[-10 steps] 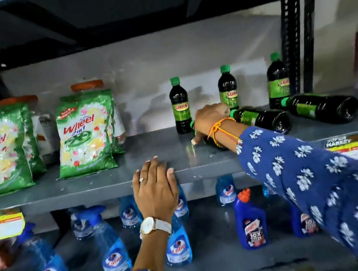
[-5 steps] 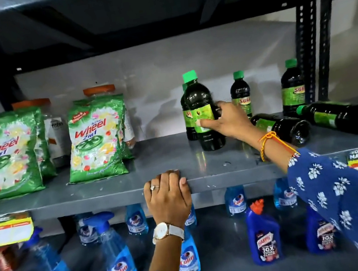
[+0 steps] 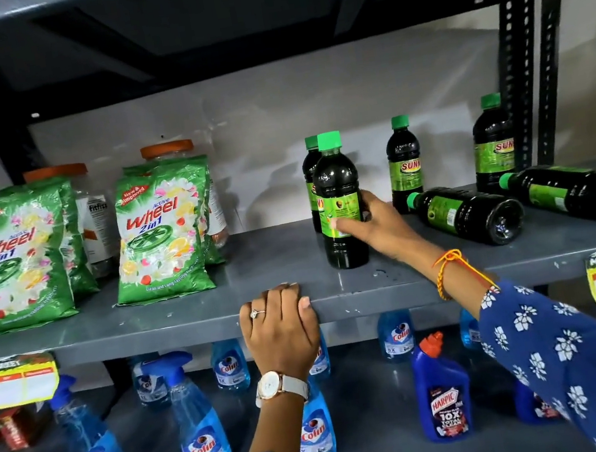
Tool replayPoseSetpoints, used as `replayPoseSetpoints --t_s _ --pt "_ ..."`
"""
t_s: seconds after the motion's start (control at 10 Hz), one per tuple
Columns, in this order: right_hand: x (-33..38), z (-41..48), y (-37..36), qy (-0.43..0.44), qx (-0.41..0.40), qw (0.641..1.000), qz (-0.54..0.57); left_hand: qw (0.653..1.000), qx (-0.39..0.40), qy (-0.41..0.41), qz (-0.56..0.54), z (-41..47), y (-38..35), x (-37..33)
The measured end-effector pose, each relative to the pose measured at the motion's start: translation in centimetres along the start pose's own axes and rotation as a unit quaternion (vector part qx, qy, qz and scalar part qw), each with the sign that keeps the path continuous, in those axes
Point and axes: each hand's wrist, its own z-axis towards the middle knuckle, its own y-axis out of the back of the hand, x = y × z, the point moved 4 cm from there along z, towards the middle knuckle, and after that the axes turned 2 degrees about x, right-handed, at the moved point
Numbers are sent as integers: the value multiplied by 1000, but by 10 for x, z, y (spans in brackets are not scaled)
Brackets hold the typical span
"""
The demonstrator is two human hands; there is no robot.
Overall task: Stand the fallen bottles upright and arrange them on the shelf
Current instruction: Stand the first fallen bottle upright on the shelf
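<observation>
Since a second ago, one dark bottle has gone from lying under the right hand to standing on its base at the front of the shelf. Two green detergent pouches stand at the far left of that shelf, with orange-lidded jars behind them. The left hand lies palm down over the shelf's front lip, fingers together and curled over the edge, holding nothing. Just right of it, the upright bottle stands in front of another green-capped one, and the right hand wraps its label from the right side, thumb in front and fingers behind.

Further right, two fallen bottles remain. The nearer fallen bottle lies just beyond the right hand, its long axis slanting from cap at back left to base at front right; the farther fallen bottle lies roughly parallel to it, near the shelf post. Two more bottles stand behind them. The right hand is clearly the nearer one for both, and judging by this, the next reach goes rightward.

Below, blue spray bottles and a toilet cleaner fill the lower shelf.
</observation>
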Motion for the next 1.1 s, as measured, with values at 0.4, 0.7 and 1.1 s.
replayPoseSetpoints --t_s 0.4,0.7,1.1 --pt "-5 -6 -5 -16 35 999 15 1000 8 11 -1 -2 -3 0" --pt "-4 -7 -4 -4 56 998 43 1000 4 18 -4 -2 -2 -1" --pt "-9 -7 -5 -18 76 996 43 1000 11 24 -5 -2 -2 -1"
